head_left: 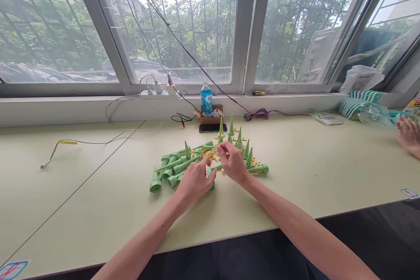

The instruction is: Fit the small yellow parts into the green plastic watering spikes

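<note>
We seem to be picking through small yellow plastic pieces (212,154), heaped mid-table among pale-green plastic cone-shaped spikes with ribbed caps (186,165). Our right hand (233,162) has thumb and forefinger drawn together above the heap; our left hand (194,178) has them parted beside a near spike. We cannot tell whether either grips anything (our own knuckles block the view). The next move, we judge, calls for a fine pinch and steady support. Beyond, on the pale-yellow tabletop (101,210), stands a blue plastic bottle (206,99), before grey-framed windows (244,52); a co-worker's hand (407,133) rests far right.
</note>
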The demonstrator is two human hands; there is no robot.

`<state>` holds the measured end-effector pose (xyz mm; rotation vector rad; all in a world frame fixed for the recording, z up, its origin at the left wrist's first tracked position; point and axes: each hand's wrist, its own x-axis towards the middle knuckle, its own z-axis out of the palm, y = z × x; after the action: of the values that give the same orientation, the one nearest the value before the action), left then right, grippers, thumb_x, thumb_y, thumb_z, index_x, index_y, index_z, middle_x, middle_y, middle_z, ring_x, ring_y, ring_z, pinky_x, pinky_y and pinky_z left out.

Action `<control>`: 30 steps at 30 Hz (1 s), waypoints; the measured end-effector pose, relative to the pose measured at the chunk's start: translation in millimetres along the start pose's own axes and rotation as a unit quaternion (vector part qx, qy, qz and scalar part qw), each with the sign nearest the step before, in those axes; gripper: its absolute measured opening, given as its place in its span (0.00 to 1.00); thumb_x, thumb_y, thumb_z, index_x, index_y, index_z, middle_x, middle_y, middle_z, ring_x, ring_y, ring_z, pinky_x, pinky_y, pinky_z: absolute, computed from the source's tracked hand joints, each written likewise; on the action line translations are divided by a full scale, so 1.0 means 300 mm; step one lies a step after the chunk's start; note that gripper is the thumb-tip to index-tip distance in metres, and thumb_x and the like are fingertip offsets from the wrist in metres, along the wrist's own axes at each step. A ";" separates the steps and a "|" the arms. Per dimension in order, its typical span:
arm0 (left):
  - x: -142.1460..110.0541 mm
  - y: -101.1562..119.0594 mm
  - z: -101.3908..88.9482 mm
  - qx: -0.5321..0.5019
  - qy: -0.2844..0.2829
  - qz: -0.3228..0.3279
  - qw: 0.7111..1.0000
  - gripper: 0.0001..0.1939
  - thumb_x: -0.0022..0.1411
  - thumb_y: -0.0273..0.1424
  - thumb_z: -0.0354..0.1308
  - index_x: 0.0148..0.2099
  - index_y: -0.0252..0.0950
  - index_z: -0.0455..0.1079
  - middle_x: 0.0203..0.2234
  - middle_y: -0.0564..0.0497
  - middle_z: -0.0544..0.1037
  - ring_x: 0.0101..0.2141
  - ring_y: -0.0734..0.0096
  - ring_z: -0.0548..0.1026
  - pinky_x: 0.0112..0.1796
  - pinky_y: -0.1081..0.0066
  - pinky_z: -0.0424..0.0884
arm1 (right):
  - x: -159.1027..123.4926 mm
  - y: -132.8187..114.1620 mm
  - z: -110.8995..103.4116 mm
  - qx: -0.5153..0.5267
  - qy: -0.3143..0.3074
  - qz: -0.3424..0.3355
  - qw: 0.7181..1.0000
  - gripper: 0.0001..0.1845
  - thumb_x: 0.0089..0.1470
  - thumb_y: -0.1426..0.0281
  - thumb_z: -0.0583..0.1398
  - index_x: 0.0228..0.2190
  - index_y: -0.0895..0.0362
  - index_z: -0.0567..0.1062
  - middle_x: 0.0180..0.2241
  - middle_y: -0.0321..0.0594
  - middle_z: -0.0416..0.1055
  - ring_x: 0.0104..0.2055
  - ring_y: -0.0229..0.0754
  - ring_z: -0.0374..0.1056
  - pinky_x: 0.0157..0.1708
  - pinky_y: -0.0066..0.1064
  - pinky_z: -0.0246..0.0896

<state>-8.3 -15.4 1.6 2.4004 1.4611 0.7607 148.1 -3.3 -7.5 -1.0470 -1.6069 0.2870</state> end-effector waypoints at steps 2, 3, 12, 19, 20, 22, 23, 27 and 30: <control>0.000 -0.006 0.001 -0.004 -0.019 0.009 1.000 0.07 0.58 0.35 0.54 0.38 0.38 0.67 0.16 0.56 0.67 0.22 0.66 0.69 0.26 0.71 0.58 | 0.000 -0.002 0.000 -0.002 0.001 -0.002 1.000 0.13 0.65 0.65 0.50 0.30 0.56 0.66 0.25 0.35 0.63 0.25 0.36 0.58 0.25 0.26 0.56; 0.000 -0.010 0.002 -0.008 -0.030 0.012 0.999 0.08 0.57 0.35 0.54 0.38 0.38 0.66 0.16 0.56 0.67 0.23 0.65 0.70 0.26 0.70 0.59 | 0.000 -0.004 -0.001 -0.003 0.001 -0.004 1.000 0.12 0.65 0.65 0.50 0.30 0.56 0.66 0.25 0.35 0.64 0.25 0.36 0.58 0.25 0.27 0.56; -0.004 -0.016 0.003 -0.047 -0.065 0.003 0.997 0.08 0.58 0.31 0.51 0.41 0.39 0.63 0.18 0.57 0.68 0.26 0.66 0.71 0.28 0.72 0.62 | -0.002 -0.006 -0.002 0.008 -0.005 0.006 1.000 0.13 0.65 0.65 0.50 0.30 0.56 0.66 0.25 0.35 0.62 0.25 0.36 0.57 0.25 0.26 0.55; 0.025 -0.020 -0.009 -0.202 0.007 -0.049 0.978 0.16 0.63 0.40 0.52 0.49 0.38 0.64 0.25 0.56 0.73 0.18 0.75 0.66 0.23 0.73 0.61 | -0.004 -0.001 0.003 0.030 0.002 0.019 0.999 0.13 0.65 0.63 0.50 0.30 0.56 0.65 0.24 0.33 0.60 0.24 0.35 0.55 0.24 0.26 0.53; 0.031 -0.023 -0.011 -0.224 0.020 -0.062 0.972 0.18 0.62 0.42 0.53 0.49 0.37 0.65 0.26 0.54 0.74 0.19 0.75 0.67 0.23 0.73 0.62 | -0.004 -0.001 0.003 0.034 0.002 0.020 0.999 0.13 0.65 0.63 0.50 0.30 0.56 0.65 0.24 0.33 0.60 0.24 0.35 0.54 0.24 0.26 0.53; 0.040 -0.030 -0.013 -0.270 0.041 -0.084 0.958 0.21 0.60 0.45 0.55 0.48 0.35 0.68 0.30 0.51 0.76 0.21 0.74 0.69 0.23 0.73 0.63 | -0.005 -0.002 0.004 0.039 0.002 0.023 0.999 0.13 0.65 0.63 0.50 0.30 0.56 0.64 0.23 0.32 0.59 0.23 0.35 0.52 0.24 0.26 0.52; 0.043 -0.032 -0.013 -0.294 0.047 -0.093 0.950 0.22 0.60 0.46 0.55 0.47 0.34 0.69 0.30 0.49 0.77 0.21 0.73 0.69 0.23 0.72 0.63 | -0.006 -0.003 0.004 0.041 0.002 0.024 0.999 0.14 0.65 0.63 0.50 0.30 0.56 0.64 0.23 0.32 0.58 0.23 0.35 0.52 0.24 0.26 0.52; 0.049 -0.035 -0.010 -0.360 0.049 -0.113 0.925 0.23 0.58 0.49 0.58 0.43 0.33 0.71 0.29 0.49 0.76 0.18 0.77 0.65 0.19 0.74 0.60 | -0.007 -0.008 0.004 0.043 -0.005 0.022 0.999 0.14 0.65 0.63 0.50 0.29 0.55 0.64 0.23 0.32 0.57 0.23 0.35 0.51 0.24 0.26 0.51; 0.049 -0.030 -0.012 -0.378 0.059 -0.121 0.916 0.22 0.57 0.48 0.59 0.41 0.33 0.71 0.28 0.51 0.75 0.16 0.80 0.61 0.17 0.75 0.56 | -0.008 -0.011 0.005 0.041 -0.014 0.020 0.999 0.14 0.65 0.63 0.50 0.29 0.55 0.64 0.22 0.32 0.57 0.22 0.35 0.50 0.24 0.26 0.51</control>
<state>-11.6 1.4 5.0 1.5848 1.1645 1.1559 145.2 -6.5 -7.2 -1.0182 -1.5865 0.3923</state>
